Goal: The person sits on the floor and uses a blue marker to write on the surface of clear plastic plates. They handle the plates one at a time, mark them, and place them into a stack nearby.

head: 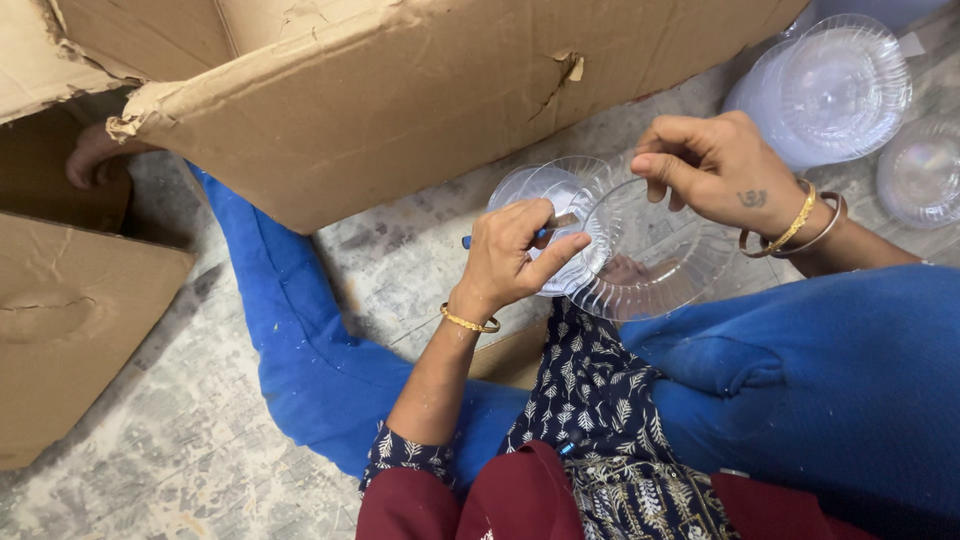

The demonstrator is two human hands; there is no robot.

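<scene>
My left hand (512, 258) grips a small blue-handled tool (545, 234) and presses its thumb on the rim of a clear ribbed plastic bowl (655, 265). My right hand (715, 168) pinches the far rim of the same bowl, holding it tilted above my lap. A second clear dish (545, 185) shows just behind the bowl, partly covered by my left hand. Gold bangles sit on both wrists.
A large torn cardboard box (400, 100) lies on the floor ahead, with a flattened cardboard piece (70, 330) at the left. A stack of clear plastic bowls (830, 90) stands at the upper right, another clear bowl (920, 170) beside it. My legs in blue cloth stretch across the concrete floor.
</scene>
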